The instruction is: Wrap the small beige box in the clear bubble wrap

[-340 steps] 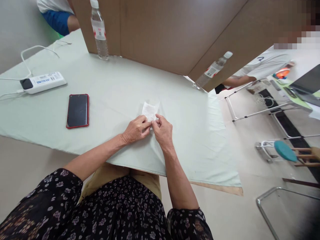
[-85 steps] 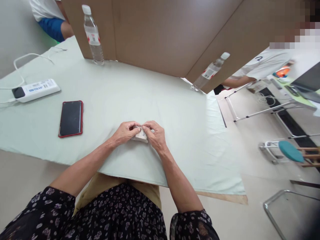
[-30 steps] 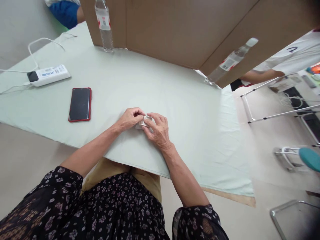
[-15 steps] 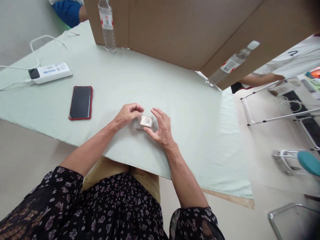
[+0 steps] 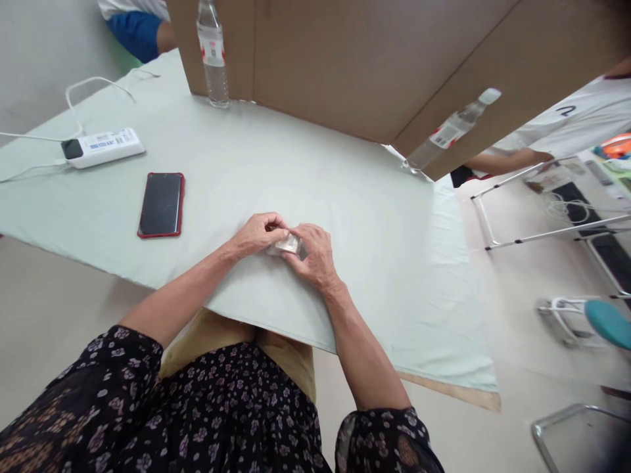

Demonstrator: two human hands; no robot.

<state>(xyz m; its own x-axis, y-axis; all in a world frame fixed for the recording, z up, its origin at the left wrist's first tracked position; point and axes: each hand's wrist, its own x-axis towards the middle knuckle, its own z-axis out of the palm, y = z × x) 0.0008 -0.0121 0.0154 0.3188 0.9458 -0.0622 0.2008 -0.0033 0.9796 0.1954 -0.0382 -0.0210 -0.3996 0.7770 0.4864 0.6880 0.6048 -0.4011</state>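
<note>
A small box-shaped packet in clear, shiny plastic (image 5: 290,245) lies on the cloth-covered table (image 5: 384,223) close to its front edge. What is inside the plastic I cannot make out. My right hand (image 5: 315,255) curls round the packet, thumb on the near side and fingers at the far side. From the left, my left hand (image 5: 259,234) closes thumb and fingertips on the packet's upper left part, covering some of it. The fingertips of both hands meet at its far edge.
A red-cased phone (image 5: 161,205) and a white power strip (image 5: 106,148) with cables lie to the left. Upright cardboard (image 5: 325,66) spans the back, with a water bottle (image 5: 213,62) at its left and another bottle (image 5: 451,135) at its right. People sit beyond it.
Both hands have closed in on the packet. The left fingers have moved right onto it, and the right fingers, spread before, now bend against its far side.
</note>
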